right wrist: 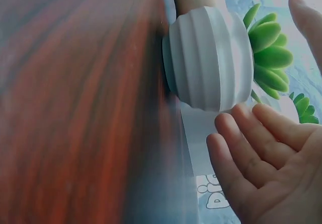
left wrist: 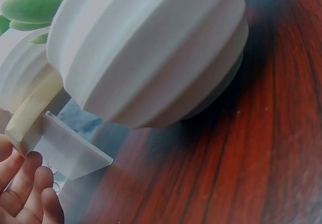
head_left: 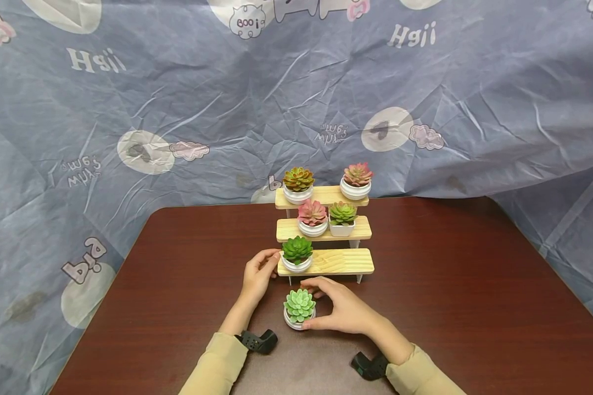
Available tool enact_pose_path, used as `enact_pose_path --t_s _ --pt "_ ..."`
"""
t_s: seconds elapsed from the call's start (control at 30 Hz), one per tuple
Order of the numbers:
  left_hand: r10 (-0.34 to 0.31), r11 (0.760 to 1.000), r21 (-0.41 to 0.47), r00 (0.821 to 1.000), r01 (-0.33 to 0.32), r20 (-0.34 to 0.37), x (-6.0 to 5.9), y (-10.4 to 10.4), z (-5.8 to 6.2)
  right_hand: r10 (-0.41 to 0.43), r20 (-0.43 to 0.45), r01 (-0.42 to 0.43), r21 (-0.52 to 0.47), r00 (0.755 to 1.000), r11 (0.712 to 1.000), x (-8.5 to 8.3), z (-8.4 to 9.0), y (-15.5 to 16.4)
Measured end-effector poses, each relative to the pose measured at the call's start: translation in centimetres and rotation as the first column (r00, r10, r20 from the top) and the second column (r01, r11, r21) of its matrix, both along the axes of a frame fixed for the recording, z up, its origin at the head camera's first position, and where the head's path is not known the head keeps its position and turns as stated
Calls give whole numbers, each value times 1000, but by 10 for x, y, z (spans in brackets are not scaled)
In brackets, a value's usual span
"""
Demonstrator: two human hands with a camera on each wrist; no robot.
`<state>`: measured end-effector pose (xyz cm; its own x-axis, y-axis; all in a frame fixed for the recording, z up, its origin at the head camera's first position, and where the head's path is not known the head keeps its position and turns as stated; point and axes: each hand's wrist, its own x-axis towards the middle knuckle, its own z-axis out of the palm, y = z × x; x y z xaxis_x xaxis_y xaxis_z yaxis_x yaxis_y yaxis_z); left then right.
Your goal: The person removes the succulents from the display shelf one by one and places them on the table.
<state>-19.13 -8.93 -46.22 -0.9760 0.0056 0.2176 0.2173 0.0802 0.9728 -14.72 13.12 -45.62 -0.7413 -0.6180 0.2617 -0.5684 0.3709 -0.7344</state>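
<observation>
A light-green succulent (head_left: 299, 305) in a ribbed white pot (right wrist: 211, 60) stands on the table in front of a three-tier wooden stand (head_left: 343, 262). My right hand (head_left: 343, 310) curves beside this pot, thumb on the near side and fingers on the far side. In the right wrist view its fingertips are right at the pot's edge, while the thumb stands apart. My left hand (head_left: 258, 277) holds the left end of the lowest shelf, its curled fingertips (left wrist: 34, 158) against the board. Just above it, a dark-green succulent (head_left: 297, 249) sits on that shelf.
The middle shelf bears a pink succulent (head_left: 312, 213) and a green one in a square pot (head_left: 342, 229). On the top shelf are a brownish-green succulent (head_left: 298, 179) and another pink one (head_left: 358, 174). A printed grey-blue cloth (head_left: 237, 99) hangs behind the dark-red table (head_left: 449, 285).
</observation>
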Motion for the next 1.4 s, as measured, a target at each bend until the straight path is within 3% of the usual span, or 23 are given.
enact_pose_path --t_s 0.27,1.2,1.4 --pt "-1 1000 1 1000 1 0 0 0 1 6 -15 -6 -43 1000 999 -2 5 3" --pt "-1 1000 -11 1000 1 1 2 0 2 -138 18 139 -71 990 988 -4 17 8" --pt "-4 1000 -9 1000 4 -1 2 0 2 -152 2 151 -130 988 980 -1 26 5"
